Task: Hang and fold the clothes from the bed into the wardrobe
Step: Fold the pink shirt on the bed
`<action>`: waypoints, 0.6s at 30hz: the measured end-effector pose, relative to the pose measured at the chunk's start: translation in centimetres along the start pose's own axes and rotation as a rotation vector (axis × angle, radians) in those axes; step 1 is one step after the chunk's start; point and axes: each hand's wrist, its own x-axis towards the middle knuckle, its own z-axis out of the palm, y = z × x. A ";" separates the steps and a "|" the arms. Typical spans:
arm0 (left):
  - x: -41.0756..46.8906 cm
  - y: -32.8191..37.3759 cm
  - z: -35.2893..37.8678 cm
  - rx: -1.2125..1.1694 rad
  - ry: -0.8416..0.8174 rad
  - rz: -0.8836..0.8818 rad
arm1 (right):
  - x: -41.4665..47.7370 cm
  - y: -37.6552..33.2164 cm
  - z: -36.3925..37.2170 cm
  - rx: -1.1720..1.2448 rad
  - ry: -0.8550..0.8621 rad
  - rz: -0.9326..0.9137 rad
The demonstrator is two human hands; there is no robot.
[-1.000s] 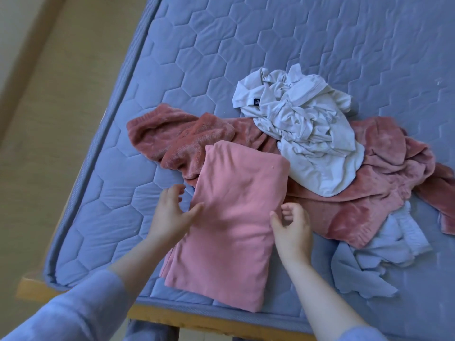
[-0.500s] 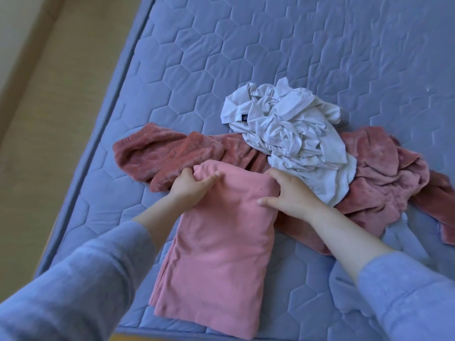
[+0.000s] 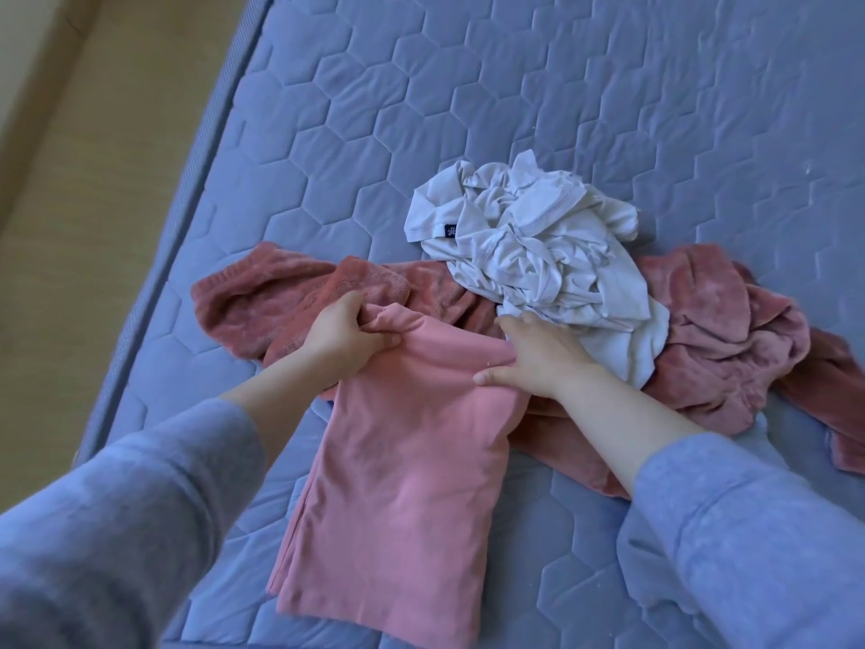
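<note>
left hand grips one top corner of the folded pink cloth. right hand lies on the other corner; can't tell if it grabs. cloth sits near the front edge of the bed.

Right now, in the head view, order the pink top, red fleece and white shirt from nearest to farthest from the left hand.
1. The pink top: the left hand grips its upper left corner.
2. The red fleece: just behind and left of that hand, seemingly touching it, so nearly tied with the top.
3. The white shirt: up to the right, apart from the hand.
</note>
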 end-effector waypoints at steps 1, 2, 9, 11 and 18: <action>0.2 0.2 -0.2 0.012 -0.018 0.018 | -0.1 0.0 -0.2 0.036 -0.042 0.008; 0.3 0.4 -0.5 0.024 -0.043 0.038 | -0.2 0.0 -0.5 0.074 -0.076 0.006; -0.5 1.5 -3.8 0.351 -0.300 0.302 | -1.8 -1.8 -1.8 -0.053 -0.049 -0.080; -1.2 1.8 -4.3 0.412 -0.316 0.350 | -3.0 -2.3 -1.6 -0.090 0.055 -0.103; -5.4 2.0 -5.1 0.391 -0.214 0.556 | -9.0 -3.3 -0.2 -0.001 0.262 -0.047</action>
